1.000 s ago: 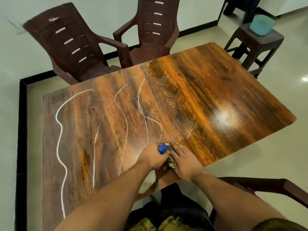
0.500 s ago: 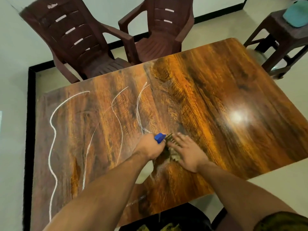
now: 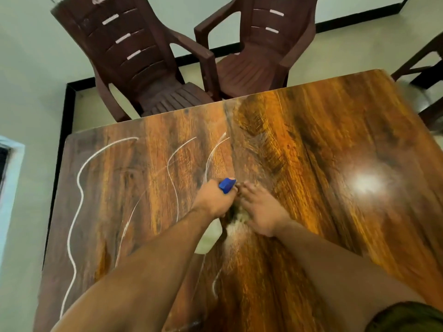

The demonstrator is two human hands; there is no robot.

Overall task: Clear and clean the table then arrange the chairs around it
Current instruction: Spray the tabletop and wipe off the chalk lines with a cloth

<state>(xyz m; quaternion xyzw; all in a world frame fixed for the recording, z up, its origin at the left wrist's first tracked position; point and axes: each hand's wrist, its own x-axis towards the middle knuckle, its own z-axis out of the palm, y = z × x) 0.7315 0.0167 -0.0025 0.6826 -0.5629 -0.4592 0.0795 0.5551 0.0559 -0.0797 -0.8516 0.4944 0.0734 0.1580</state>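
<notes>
**While 2 hands work mid-table, white lines remain**

Although the bottle (image 3: 211,233) carries no label or writing that can be read, its blue nozzle (image 3: 227,185) juts from the top of the left hand (image 3: 213,200), whose fingers are wrapped closed around the neck; the pale body hangs below the fist. Just beside it, the right hand (image 3: 260,209) lies palm down with fingers spread, pressing a crumpled cloth (image 3: 239,215) flat against the table (image 3: 323,149). A whitish smear sits right under the cloth. Wavy white lines (image 3: 80,185) cross the glossy wood-grain top on the left side. 2 dark brown plastic chairs (image 3: 148,56) stand at the far edge, against a pale wall and a black-bordered floor.
</notes>
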